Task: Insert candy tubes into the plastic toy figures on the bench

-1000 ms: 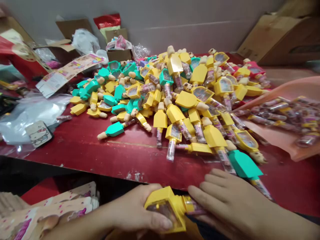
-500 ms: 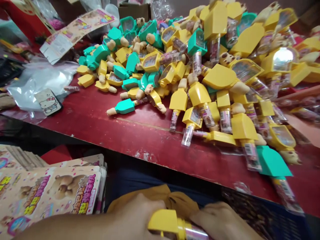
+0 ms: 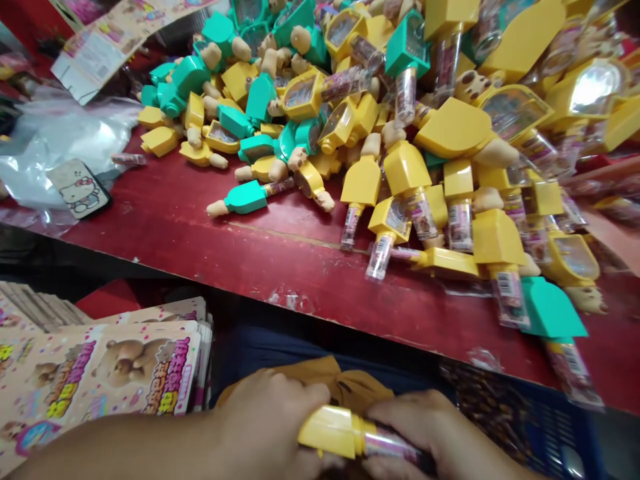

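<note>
Low in the head view, over my lap, I hold a yellow plastic toy (image 3: 331, 430) with a clear tube (image 3: 387, 443) joined to its neck. My left hand (image 3: 273, 427) is closed round the yellow body. On the other side, my right hand (image 3: 425, 427) grips the tube, fingers wrapped about its far end. The toy lies tilted, tube pointing right and slightly down. My hands hide part of its body and the tube's tip. Behind my hands lies mustard-coloured cloth (image 3: 313, 373).
A red table (image 3: 195, 250) carries a heap of yellow toys (image 3: 453, 133) and green toys (image 3: 245, 198). Printed bear cards (image 3: 133, 363) are stacked at left. A cartoon-cat card (image 3: 80, 189) lies by a clear plastic bag (image 3: 65, 143). A blue basket (image 3: 565, 433) with small dark pieces stands at lower right.
My right hand has come further round the tube, and the toy has turned a little in my hands. The whole view has shifted, so the table's far things sit higher.
</note>
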Available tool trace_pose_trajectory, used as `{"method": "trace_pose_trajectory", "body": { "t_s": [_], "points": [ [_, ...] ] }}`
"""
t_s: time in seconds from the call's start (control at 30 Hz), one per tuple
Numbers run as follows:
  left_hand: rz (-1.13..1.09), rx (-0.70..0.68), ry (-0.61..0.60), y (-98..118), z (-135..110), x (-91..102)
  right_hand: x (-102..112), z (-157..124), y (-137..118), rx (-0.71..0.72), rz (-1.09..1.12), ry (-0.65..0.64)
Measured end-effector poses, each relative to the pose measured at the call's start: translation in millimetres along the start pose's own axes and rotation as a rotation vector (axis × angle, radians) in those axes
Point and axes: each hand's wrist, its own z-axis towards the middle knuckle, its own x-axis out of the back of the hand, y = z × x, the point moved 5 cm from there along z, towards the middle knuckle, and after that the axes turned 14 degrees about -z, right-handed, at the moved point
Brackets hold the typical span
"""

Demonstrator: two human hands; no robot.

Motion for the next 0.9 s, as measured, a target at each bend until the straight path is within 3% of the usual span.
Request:
{"method": "trace_pose_trajectory", "body": {
  "t_s": [0.07, 0.17, 0.23, 0.5, 0.67, 0.8, 0.9],
  "points": [
    [-0.031, -0.014, 0.028, -1, 2, 4.5, 7, 7, -3, 0.066, -0.153, 0.019],
    [-0.051, -0.034, 0.05, -2, 2, 8.0, 19, 9, -9, 0.193, -0.486, 0.196],
    [-0.021, -0.062, 0.03, -2, 2, 7.5, 20, 6, -12, 0.26, -0.582, 0.244],
    [-0.042, -0.208, -0.03, 0, 2, 7.3, 29, 6, -16, 0.327, -0.419, 0.201],
    [-0.032, -0.325, -0.087, 7, 0, 7.8, 31, 3, -17, 0.366, -0.27, 0.106],
    [0.01, -0.187, -0.049, 5, 0, 10.1, 24, -3, -10, 0.245, -0.308, 0.187],
    [0.087, -0.152, -0.056, 6, 1, 7.6, 16, -1, -3, 0.077, -0.185, 0.137]
  ]
}}
